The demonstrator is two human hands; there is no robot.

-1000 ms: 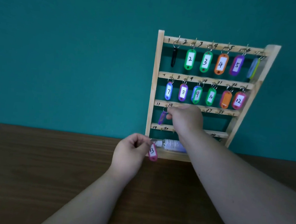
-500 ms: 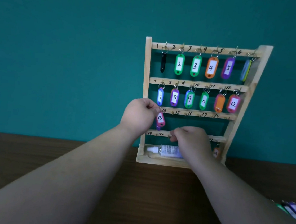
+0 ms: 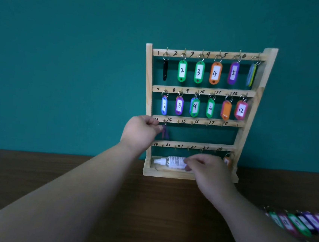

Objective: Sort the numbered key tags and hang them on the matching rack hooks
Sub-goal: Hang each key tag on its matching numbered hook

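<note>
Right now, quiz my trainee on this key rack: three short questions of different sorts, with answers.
1. True or false: tag 4 is orange.
2. What lies in the base of the rack? A bottle, B scissors, C cup.
3. Which hand holds the blurred tag under the third rail?
Key: 1 true; 2 A; 3 the left hand.
</note>
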